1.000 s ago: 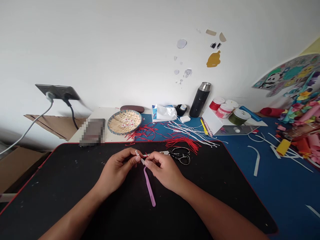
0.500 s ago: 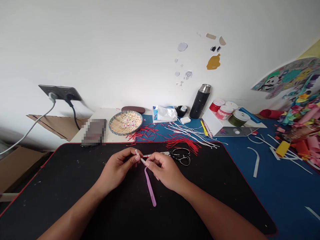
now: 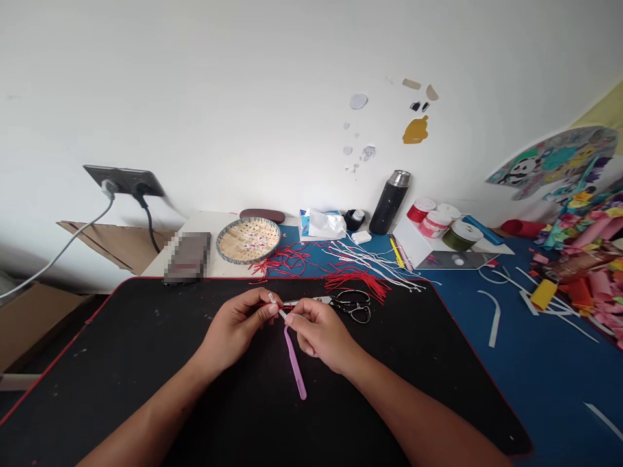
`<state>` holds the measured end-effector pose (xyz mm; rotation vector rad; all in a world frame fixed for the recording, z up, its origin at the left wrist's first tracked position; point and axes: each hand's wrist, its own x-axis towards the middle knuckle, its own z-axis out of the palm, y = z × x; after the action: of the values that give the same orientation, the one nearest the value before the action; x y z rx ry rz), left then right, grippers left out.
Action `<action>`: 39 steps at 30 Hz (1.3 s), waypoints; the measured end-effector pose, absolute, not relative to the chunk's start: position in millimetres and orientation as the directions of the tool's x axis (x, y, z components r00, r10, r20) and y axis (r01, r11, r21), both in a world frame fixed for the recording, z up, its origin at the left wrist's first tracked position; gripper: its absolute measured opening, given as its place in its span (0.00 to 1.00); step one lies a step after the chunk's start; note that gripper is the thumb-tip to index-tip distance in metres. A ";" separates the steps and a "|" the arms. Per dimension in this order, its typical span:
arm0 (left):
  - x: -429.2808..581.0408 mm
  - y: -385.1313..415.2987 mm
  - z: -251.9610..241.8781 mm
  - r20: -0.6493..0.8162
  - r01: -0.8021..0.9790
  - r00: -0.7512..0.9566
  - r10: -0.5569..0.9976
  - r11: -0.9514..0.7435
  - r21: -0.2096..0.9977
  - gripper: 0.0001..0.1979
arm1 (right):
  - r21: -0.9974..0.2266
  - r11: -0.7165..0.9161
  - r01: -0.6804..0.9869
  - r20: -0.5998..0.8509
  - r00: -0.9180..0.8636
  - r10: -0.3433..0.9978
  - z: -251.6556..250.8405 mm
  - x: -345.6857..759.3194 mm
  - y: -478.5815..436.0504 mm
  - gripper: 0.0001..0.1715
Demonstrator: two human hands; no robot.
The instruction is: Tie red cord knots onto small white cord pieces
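Over the black mat (image 3: 121, 350) my left hand (image 3: 238, 324) and my right hand (image 3: 318, 331) meet, fingertips pinched together on a short white strip (image 3: 276, 306). A pink stick-like tool (image 3: 294, 355) lies on the mat just below the fingertips, touching my right hand. Black-handled scissors (image 3: 348, 303) rest right behind my right hand. Loose red cords (image 3: 357, 282) and white cords (image 3: 374, 259) are spread beyond the scissors.
A woven basket (image 3: 248, 239) sits at the back left, beside a blurred dark object (image 3: 187, 257). Tissue pack (image 3: 321, 224), black flask (image 3: 389, 202), paint jars (image 3: 438, 220) and a tape roll (image 3: 462, 235) stand at the back. Coloured paper scraps (image 3: 584, 272) pile on the blue mat (image 3: 545, 363) at right.
Both hands stay pinched on the white strip in nearly the same spot. The view has shifted slightly.
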<state>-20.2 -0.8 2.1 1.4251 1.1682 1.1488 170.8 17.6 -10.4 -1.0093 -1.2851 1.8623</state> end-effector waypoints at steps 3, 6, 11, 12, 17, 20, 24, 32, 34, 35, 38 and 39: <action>-20.8 0.9 0.2 0.091 0.114 0.120 0.989 -0.105 0.988 0.13 | -0.958 -0.277 -0.074 -0.208 -0.487 0.848 -12.8 170.0 17.1 0.17; -23.2 3.9 -1.2 0.073 0.091 0.126 0.989 -0.085 0.992 0.14 | -0.976 -0.209 -0.052 -0.157 -0.493 0.856 -14.5 170.6 17.4 0.17; -30.6 10.5 -2.8 0.044 -0.064 0.065 0.997 -0.040 0.997 0.16 | -0.990 -0.139 0.008 -0.126 -0.483 0.866 -15.0 172.2 17.5 0.18; -31.9 11.7 -3.2 0.037 -0.108 0.058 0.998 -0.031 0.994 0.16 | -0.992 -0.126 0.030 -0.125 -0.482 0.867 -14.8 172.7 17.3 0.18; -32.8 13.7 -3.5 -0.015 -0.289 0.055 0.998 0.030 0.957 0.15 | -0.985 -0.015 0.174 -0.101 -0.497 0.862 -12.0 180.1 11.4 0.14; -31.1 12.9 -2.0 -0.051 -0.380 0.055 0.997 0.069 0.922 0.15 | -0.915 0.171 0.366 -0.046 -0.514 0.857 -6.3 186.1 1.2 0.08; -30.2 12.0 -1.5 -0.069 -0.429 0.070 0.995 0.092 0.899 0.15 | -0.762 0.359 0.539 -0.038 -0.591 0.806 3.5 186.8 -17.8 0.12; -27.3 10.4 -3.3 -0.067 -0.472 0.117 0.991 0.115 0.874 0.16 | -0.470 0.604 0.643 0.028 -0.674 0.739 6.3 179.5 -35.0 0.07; -26.5 9.5 -3.0 -0.074 -0.478 0.135 0.988 0.130 0.869 0.16 | -0.530 0.578 0.620 0.041 -0.663 0.748 8.6 181.7 -34.4 0.08; -26.1 8.9 -2.8 -0.078 -0.479 0.147 0.986 0.139 0.867 0.16 | -0.575 0.551 0.605 0.042 -0.650 0.758 10.0 183.1 -34.3 0.09; -24.8 7.3 -2.2 -0.087 -0.470 0.179 0.980 0.163 0.868 0.16 | -0.730 0.406 0.551 -0.011 -0.602 0.798 13.8 187.0 -35.6 0.10; -24.4 6.9 -2.0 -0.088 -0.464 0.186 0.979 0.166 0.870 0.16 | -0.777 0.342 0.529 -0.044 -0.588 0.808 14.6 188.0 -36.5 0.09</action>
<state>-24.4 6.9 -2.0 0.8220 0.7907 1.1955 188.0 -36.5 14.6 -1.1825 -2.2627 1.1115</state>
